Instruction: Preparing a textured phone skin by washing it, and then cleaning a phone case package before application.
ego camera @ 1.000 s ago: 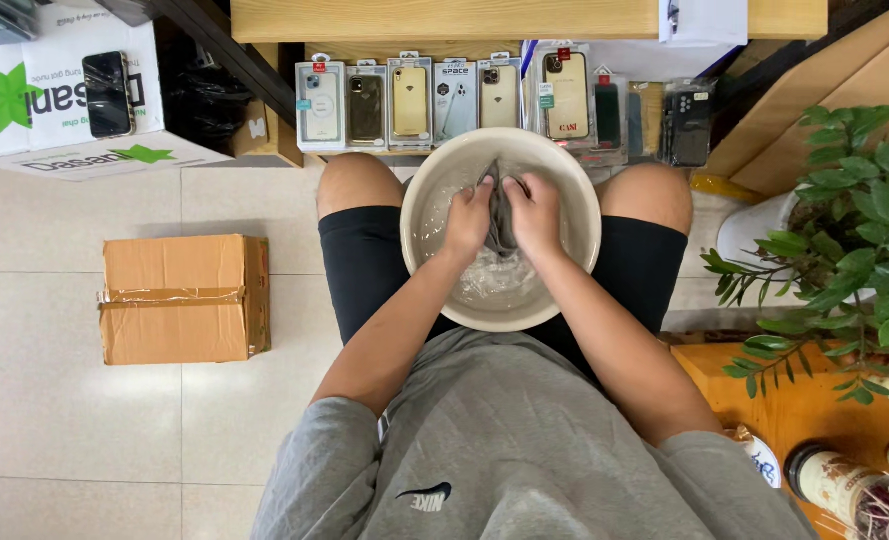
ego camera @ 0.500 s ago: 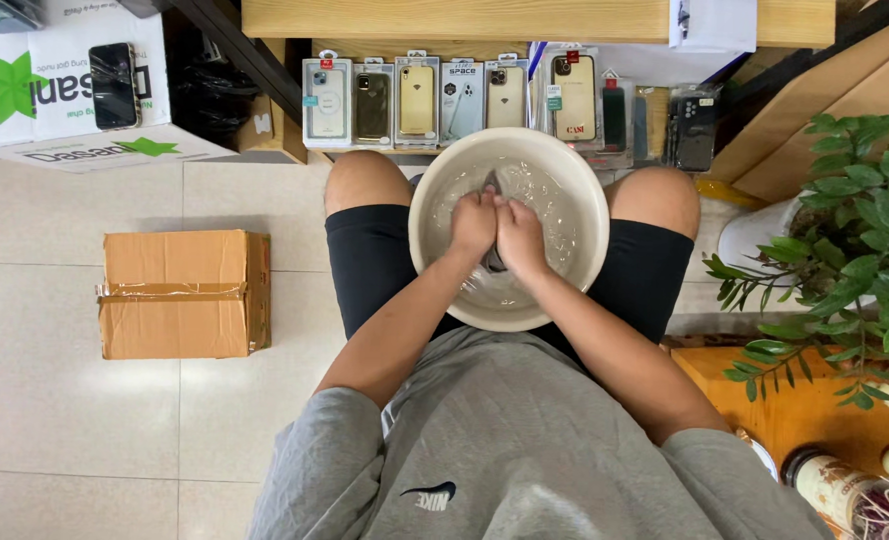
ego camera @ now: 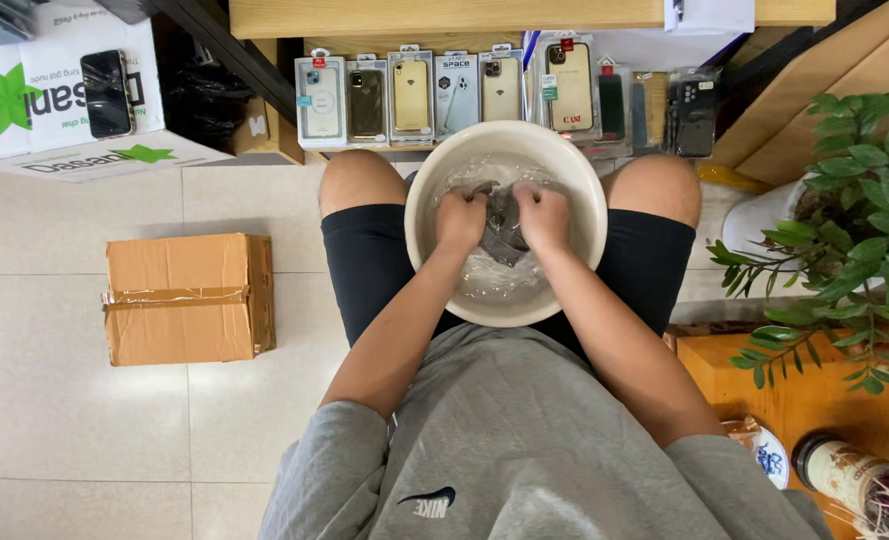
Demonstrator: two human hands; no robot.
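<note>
While a seated person looks down at their own lap, a pale round basin (ego camera: pixel 585 180) of water rests between their bare knees, and both hands are sunk in it. Left hand (ego camera: pixel 462 221) and right hand (ego camera: pixel 544 215) are each closed in a fist on a grey cloth (ego camera: pixel 505 232) bunched between them in the middle of the basin. Soaked through, that cloth looks soft, limp and heavier than when dry, probably slippery, so a firm grip on gathered folds suits it better than a pinch at an edge. Pale floor tiles (ego camera: pixel 55 400) lie below. A taped cardboard box (ego camera: pixel 187 297) sits well apart on the person's left. Beyond the knees, a row of packaged phone cases (ego camera: pixel 412 95) stands under a wooden shelf (ego camera: pixel 445 17). A leafy green plant (ego camera: pixel 865 220) fills the right side.
</note>
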